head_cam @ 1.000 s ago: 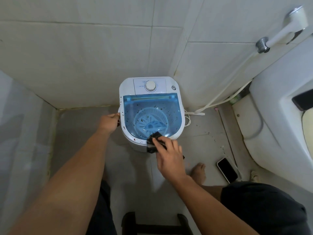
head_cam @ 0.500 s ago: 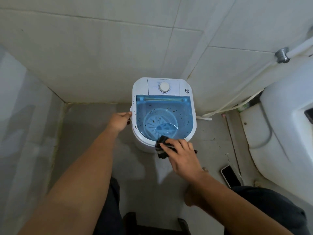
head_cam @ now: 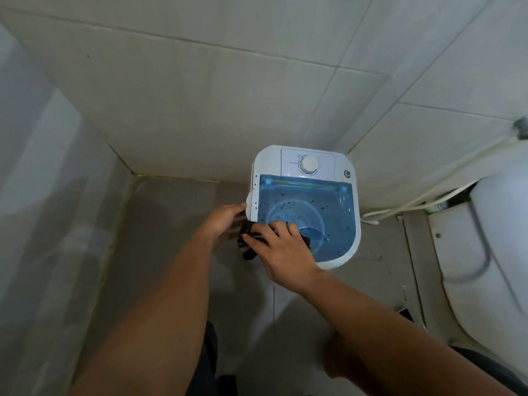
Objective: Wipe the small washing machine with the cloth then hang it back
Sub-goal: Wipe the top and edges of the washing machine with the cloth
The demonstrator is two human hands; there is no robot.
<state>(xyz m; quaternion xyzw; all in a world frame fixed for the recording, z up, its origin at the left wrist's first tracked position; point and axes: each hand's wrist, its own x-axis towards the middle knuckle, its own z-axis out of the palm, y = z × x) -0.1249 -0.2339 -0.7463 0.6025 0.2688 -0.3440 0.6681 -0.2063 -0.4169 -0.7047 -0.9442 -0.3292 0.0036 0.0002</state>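
Two hands on the job. Right hand (head_cam: 281, 254) presses a dark cloth (head_cam: 248, 240) flat against the near-left corner of the small washing machine (head_cam: 305, 205), fingers spread over the cloth, palm down; grip is a flat press with the cloth pinned under the fingers rather than pinched. Cloth bunches out past the fingertips on the left and hangs a little over the machine's edge.

Left hand (head_cam: 221, 221) sits just left of the grip, fingers touching the white side of the machine near a small side lug (head_cam: 249, 202); fingers look loosely curled against the casing, not wrapped around anything.

Beyond the grip: translucent blue lid (head_cam: 317, 207), closed, speckled with dark spots, drum ribs visible through it. Further back, white control panel with a round dial (head_cam: 308, 164) and a small button (head_cam: 347, 173) to its right.

Surroundings are tight. Tiled wall (head_cam: 200, 95) directly behind the machine, another wall panel (head_cam: 43, 195) well left of the left hand. Right of the machine, a pale hose (head_cam: 414, 200) runs along the floor (head_cam: 177, 224) toward the wall, and a white toilet (head_cam: 491, 238) crowds the right side. Dark shorts (head_cam: 205, 361) at the bottom, between the forearms.
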